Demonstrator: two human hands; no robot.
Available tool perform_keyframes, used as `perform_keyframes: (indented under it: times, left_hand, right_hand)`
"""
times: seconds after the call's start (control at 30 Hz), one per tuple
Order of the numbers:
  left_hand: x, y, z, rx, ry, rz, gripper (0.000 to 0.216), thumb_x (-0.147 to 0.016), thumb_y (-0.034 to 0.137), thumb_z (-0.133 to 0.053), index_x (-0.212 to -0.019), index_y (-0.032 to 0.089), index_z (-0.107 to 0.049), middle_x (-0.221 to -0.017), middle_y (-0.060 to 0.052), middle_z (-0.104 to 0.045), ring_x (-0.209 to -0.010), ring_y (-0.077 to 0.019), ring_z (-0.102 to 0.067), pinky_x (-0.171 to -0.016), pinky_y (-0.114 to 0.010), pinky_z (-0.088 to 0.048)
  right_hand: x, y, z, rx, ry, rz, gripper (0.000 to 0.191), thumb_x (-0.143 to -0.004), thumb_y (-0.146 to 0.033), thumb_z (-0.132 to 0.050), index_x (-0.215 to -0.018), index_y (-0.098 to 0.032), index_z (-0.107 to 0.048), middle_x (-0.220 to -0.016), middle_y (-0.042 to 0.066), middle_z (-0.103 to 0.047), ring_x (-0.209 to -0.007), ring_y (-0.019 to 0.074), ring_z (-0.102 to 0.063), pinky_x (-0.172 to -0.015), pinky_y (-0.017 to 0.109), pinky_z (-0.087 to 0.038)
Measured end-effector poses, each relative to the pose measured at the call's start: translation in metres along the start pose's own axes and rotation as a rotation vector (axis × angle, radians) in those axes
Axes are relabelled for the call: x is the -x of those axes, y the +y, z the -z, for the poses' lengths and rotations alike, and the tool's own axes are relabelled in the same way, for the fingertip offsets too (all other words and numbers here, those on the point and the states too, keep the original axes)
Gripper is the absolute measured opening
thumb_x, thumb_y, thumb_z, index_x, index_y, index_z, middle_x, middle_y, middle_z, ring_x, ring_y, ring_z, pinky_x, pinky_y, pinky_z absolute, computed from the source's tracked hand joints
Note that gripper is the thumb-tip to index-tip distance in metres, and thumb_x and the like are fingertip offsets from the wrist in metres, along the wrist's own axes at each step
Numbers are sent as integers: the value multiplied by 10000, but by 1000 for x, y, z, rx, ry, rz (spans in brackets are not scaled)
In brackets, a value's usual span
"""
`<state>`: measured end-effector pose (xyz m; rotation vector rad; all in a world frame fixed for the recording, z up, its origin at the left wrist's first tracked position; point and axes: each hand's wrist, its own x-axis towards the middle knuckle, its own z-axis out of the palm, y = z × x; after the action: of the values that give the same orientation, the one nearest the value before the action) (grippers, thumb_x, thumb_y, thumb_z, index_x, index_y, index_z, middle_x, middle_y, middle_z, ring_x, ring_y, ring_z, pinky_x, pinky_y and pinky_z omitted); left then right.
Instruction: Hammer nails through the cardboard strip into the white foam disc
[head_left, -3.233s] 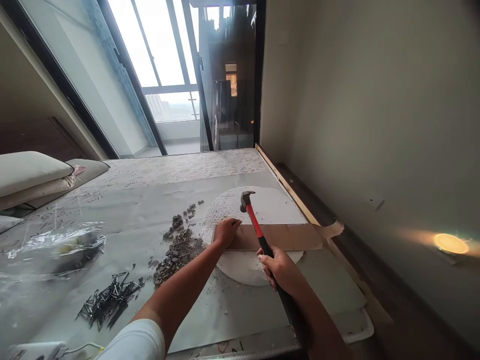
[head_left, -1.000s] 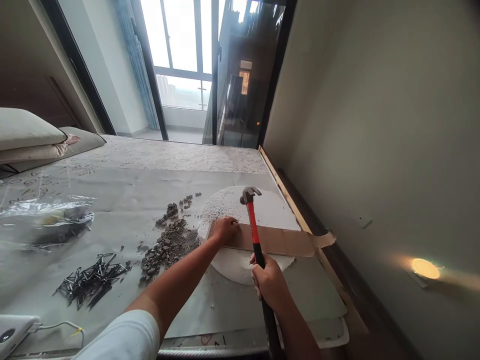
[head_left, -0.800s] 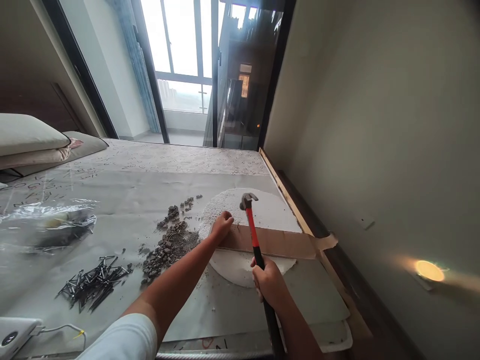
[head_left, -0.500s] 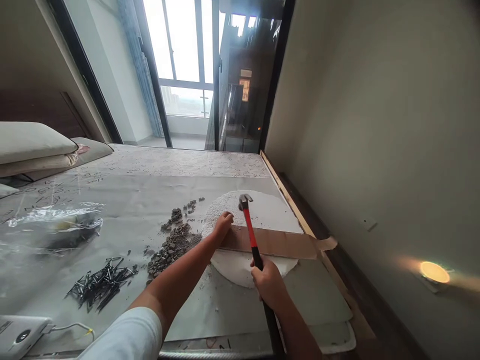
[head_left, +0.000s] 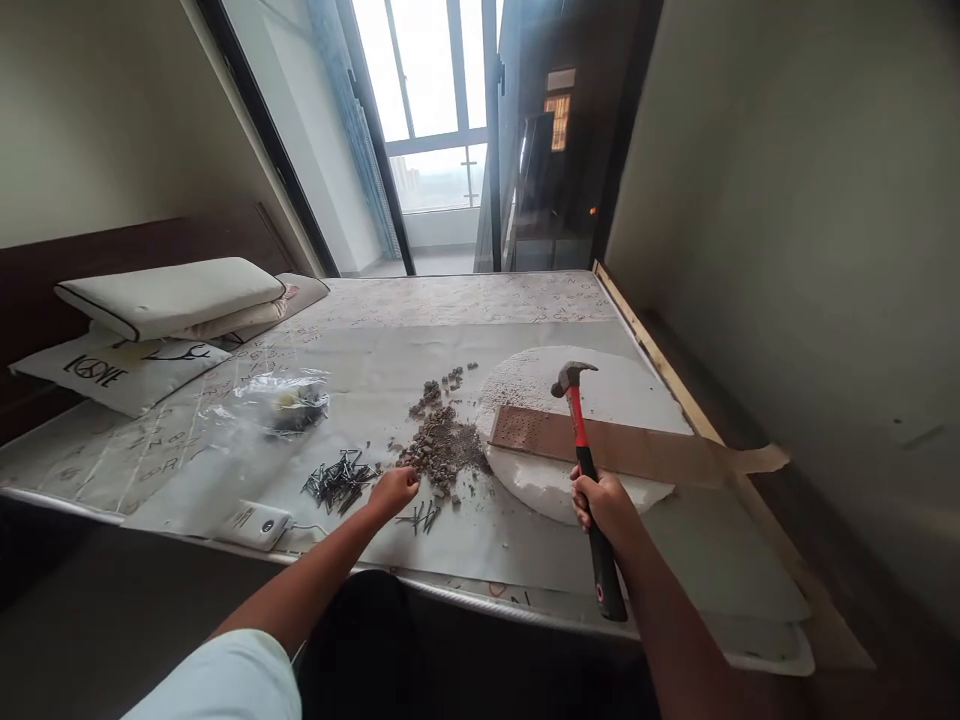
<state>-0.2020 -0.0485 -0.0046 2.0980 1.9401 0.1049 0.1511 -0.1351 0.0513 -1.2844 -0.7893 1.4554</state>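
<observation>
My right hand (head_left: 604,502) is closed round the red and black handle of a claw hammer (head_left: 582,450), whose head hangs above a brown board (head_left: 637,451). That board lies across a round white foam disc (head_left: 540,380). My left hand (head_left: 392,490) is curled, fingers closed, over the sheet beside a few loose dark nails (head_left: 422,517); what it holds is hidden. A larger heap of nails (head_left: 335,480) lies just left of it. Grey rubble (head_left: 442,445) is piled between the nails and the disc.
A covered bed surface (head_left: 420,350) carries everything. A crumpled clear plastic bag (head_left: 289,400) lies at the left, pillows (head_left: 169,295) behind it. A white power bank (head_left: 255,524) with a cable sits near the front edge. A wall runs along the right.
My left hand has left the board's end and come back toward me to the loose nails. The hammer stays in my right hand. The camera has swung left and pulled back.
</observation>
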Motion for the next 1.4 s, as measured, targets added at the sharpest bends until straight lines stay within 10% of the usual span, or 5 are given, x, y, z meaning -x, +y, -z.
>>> perform_keyframes:
  times: [0.4, 0.73, 1.4]
  left_hand:
    - [27, -10, -26, -125, -81, 186, 203, -768, 310, -507, -795, 159, -640, -851, -78, -670, -799, -182, -584, -623, -234, -365]
    - [42, -6, -21, -247, -187, -148, 154, -700, 168, -507, -725, 189, -658, -900, -56, -617, -775, -158, -568, -697, -238, -402]
    - [-3, 37, 29, -152, -247, -181, 177, -593, 58, -535, -651, 176, -653, -644, -39, -614, -680, -176, -556, -661, -267, -395]
  right_hand:
    - [6, -2, 6, 19, -16, -24, 218, -570, -251, -482, -763, -208, -391, -405, -117, -369, -274, 63, -337, -277, 199, -285]
    - [3, -1, 10, 4, 5, -26, 217, -561, -243, -476, -760, -210, -397, -388, -123, -355, -265, 67, -333, -278, 201, -278]
    - [3, -15, 10, 44, 9, -2, 186, -582, -235, -471, -751, -204, -400, -394, -115, -365, -279, 68, -331, -274, 197, -272]
